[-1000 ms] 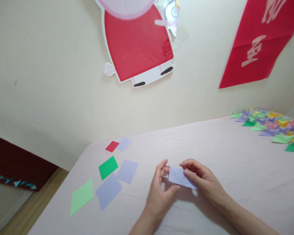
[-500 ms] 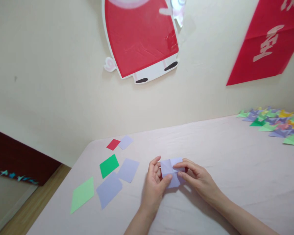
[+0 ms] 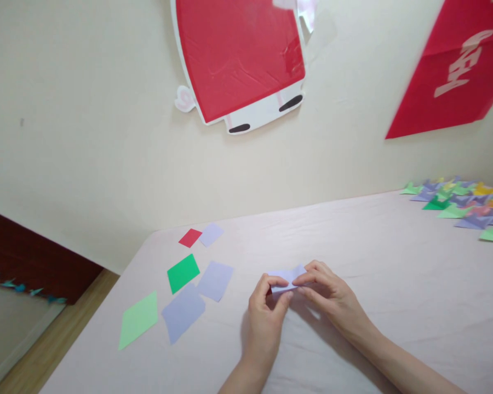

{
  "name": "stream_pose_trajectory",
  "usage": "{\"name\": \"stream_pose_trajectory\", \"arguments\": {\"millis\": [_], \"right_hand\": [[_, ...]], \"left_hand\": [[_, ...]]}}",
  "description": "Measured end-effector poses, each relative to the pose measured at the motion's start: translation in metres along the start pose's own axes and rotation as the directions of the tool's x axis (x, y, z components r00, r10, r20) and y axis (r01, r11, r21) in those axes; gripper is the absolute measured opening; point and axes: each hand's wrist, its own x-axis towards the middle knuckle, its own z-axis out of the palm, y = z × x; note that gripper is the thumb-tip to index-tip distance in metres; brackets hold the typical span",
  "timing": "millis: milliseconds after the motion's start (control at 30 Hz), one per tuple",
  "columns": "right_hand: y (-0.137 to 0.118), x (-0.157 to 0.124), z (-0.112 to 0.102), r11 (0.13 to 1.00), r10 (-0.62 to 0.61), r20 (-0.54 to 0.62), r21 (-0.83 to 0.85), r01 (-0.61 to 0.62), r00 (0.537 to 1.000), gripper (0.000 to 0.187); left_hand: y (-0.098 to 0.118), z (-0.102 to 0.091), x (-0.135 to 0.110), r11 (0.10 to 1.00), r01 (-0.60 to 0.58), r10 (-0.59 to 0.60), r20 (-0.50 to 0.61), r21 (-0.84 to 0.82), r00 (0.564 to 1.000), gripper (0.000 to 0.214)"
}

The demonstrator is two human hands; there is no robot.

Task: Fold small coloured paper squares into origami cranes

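A small sheet of lavender origami paper (image 3: 286, 276) is held between both hands, slightly above the pale cloth-covered table. My left hand (image 3: 267, 306) pinches its left side and near edge with thumb and forefinger. My right hand (image 3: 332, 293) grips the right side, its thumb and fingertips close together near the middle crease. The paper looks bent along a crosswise fold, and its lower part is largely hidden behind the fingers.
Flat paper squares lie to the left: light green (image 3: 138, 320), dark green (image 3: 183, 272), red (image 3: 190, 237) and several lavender ones (image 3: 183, 313). Many folded paper figures (image 3: 462, 202) stand at the far right. A wall (image 3: 291, 169) borders the table's (image 3: 353, 241) back edge.
The lavender paper was spread flatter and is now bent along its crosswise crease. My left forefinger has come over to the paper's front, opposite the thumb. The view has shifted slightly.
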Motion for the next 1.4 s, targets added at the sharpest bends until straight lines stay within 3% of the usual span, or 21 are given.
{"name": "stream_pose_trajectory", "arguments": {"millis": [200,467,733,967,1167,1300,1400], "right_hand": [[0.0019,-0.0010,-0.0006,1.000,-0.002,-0.040,0.017,0.002,0.999,0.018],[0.0075,-0.0019,-0.0015,0.996,0.054,-0.068,0.072,-0.049,0.996,0.016],[0.0022,-0.0017,-0.0020,0.998,-0.066,-0.002,0.021,0.066,0.998,0.013],[0.0026,-0.0026,-0.0003,0.996,-0.090,0.012,-0.023,0.090,0.996,0.012],[0.0042,-0.0018,-0.0018,0.980,-0.193,-0.012,-0.052,0.193,0.981,0.014],[0.0021,-0.0018,-0.0020,0.968,-0.224,-0.014,-0.119,0.221,0.975,0.016],[0.0013,-0.0022,-0.0013,0.971,-0.209,-0.004,-0.118,0.207,0.978,0.014]], "left_hand": [[-0.0007,0.0015,0.0022,0.994,-0.036,0.037,0.008,-0.100,0.999,0.008],[-0.0030,-0.0013,0.0050,0.912,0.107,-0.095,0.050,-0.395,0.994,0.030],[-0.0071,-0.0025,0.0053,0.845,0.144,-0.101,0.111,-0.515,0.989,0.025],[-0.0048,-0.0031,0.0064,0.770,0.217,-0.158,0.150,-0.600,0.976,0.027],[-0.0020,-0.0020,0.0038,0.804,0.212,-0.099,0.227,-0.555,0.969,0.036],[0.0006,-0.0021,0.0021,0.902,0.167,-0.113,0.155,-0.399,0.981,0.037],[0.0013,-0.0023,0.0021,0.905,0.171,-0.118,0.155,-0.389,0.981,0.037]]}}
